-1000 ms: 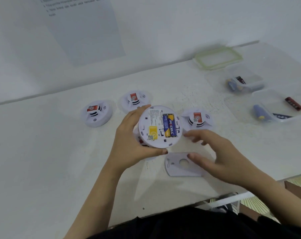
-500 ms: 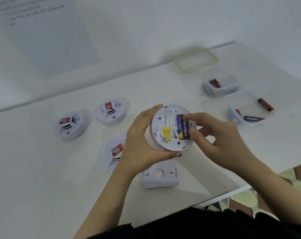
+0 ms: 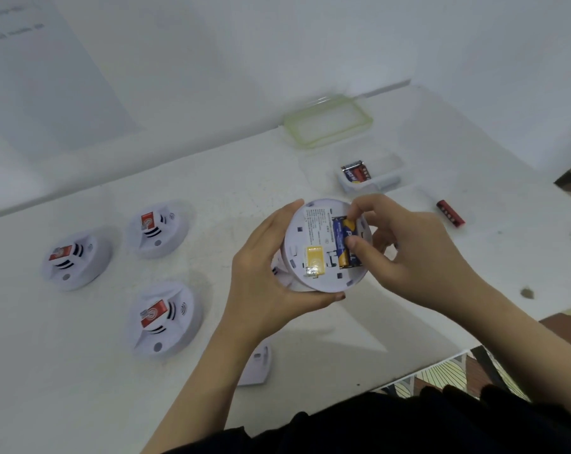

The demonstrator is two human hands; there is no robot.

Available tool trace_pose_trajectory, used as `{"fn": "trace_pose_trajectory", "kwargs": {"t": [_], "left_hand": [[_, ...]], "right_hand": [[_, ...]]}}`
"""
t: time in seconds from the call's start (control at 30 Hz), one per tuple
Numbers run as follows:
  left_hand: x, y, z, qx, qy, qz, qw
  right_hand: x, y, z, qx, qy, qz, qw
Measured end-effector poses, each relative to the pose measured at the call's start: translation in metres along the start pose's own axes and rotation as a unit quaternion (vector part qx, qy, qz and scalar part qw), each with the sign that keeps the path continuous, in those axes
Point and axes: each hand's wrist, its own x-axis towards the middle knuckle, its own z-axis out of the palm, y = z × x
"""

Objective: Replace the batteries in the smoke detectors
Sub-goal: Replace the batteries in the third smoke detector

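Left hand: the left hand (image 3: 264,273) grips a round white smoke detector (image 3: 323,247) by its rim, underside facing the camera, held above the table (image 3: 81,404) at centre frame.
Right hand: the right hand (image 3: 405,253) pinches a blue-and-gold battery (image 3: 343,239) seated in the detector's bay, thumb on its lower half, a fingertip on its upper end.
Detector back: a yellow sticker (image 3: 314,260) sits left of the battery; printed text above it is too small to read.
Other units: three more smoke detectors (image 3: 159,319) rest face-up on the table at left of frame, each with a red tag.
Upper right: a clear box (image 3: 389,178) holding red batteries, a green-rimmed lid (image 3: 328,124) behind it, and a loose red battery (image 3: 451,217) lying apart to the right.
Lower centre: a white mounting plate (image 3: 257,365) lies partly hidden under the left forearm.
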Motion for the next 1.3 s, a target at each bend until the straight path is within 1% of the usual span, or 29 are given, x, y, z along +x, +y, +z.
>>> {"fn": "trace_pose_trajectory", "kwargs": {"t": [0.13,0.27,0.37,0.47,0.57,0.73,0.8,0.9,0.97,1.03,1.1,1.17,1.23,1.3], "left_hand": [[0.010,0.008,0.020,0.003,0.009,-0.001,1.000],[0.020,0.017,0.037,-0.010,0.015,-0.004,1.000],[0.028,0.020,0.047,-0.038,0.025,-0.022,0.999],[0.035,0.022,0.058,-0.043,0.038,-0.018,0.998],[0.039,0.025,0.070,-0.045,0.042,-0.019,0.998],[0.042,0.025,0.085,-0.039,0.048,-0.020,0.998],[0.043,0.024,0.088,-0.035,0.051,-0.019,0.998],[0.045,0.022,0.093,-0.030,0.055,-0.025,0.998],[0.046,0.021,0.096,-0.031,0.061,-0.034,0.997],[0.047,0.020,0.099,-0.030,0.073,-0.037,0.996],[0.049,0.018,0.101,-0.029,0.084,-0.039,0.995],[0.052,0.015,0.101,-0.025,0.090,-0.039,0.995],[0.053,0.012,0.100,-0.028,0.102,-0.044,0.993],[0.055,0.011,0.099,-0.045,0.119,-0.056,0.990]], "right_hand": [[0.004,0.015,-0.018,0.006,-0.022,0.008,1.000],[0.007,0.027,-0.034,0.014,-0.028,-0.004,1.000],[0.008,0.039,-0.040,0.035,0.001,-0.014,0.999],[0.009,0.051,-0.043,0.018,0.045,-0.044,0.998],[0.011,0.061,-0.049,0.028,0.057,-0.038,0.997],[0.017,0.071,-0.060,0.017,0.010,-0.021,1.000],[0.020,0.072,-0.063,0.013,-0.007,-0.027,1.000],[0.024,0.074,-0.067,0.038,-0.028,-0.029,0.998],[0.025,0.078,-0.069,0.034,-0.030,-0.034,0.998],[0.024,0.082,-0.068,0.017,-0.002,-0.050,0.999],[0.022,0.085,-0.066,0.010,0.057,-0.075,0.995],[0.021,0.088,-0.066,0.040,0.110,-0.086,0.989],[0.019,0.091,-0.069,0.074,0.135,-0.061,0.986],[0.020,0.098,-0.075,0.071,0.122,-0.025,0.990]]}}
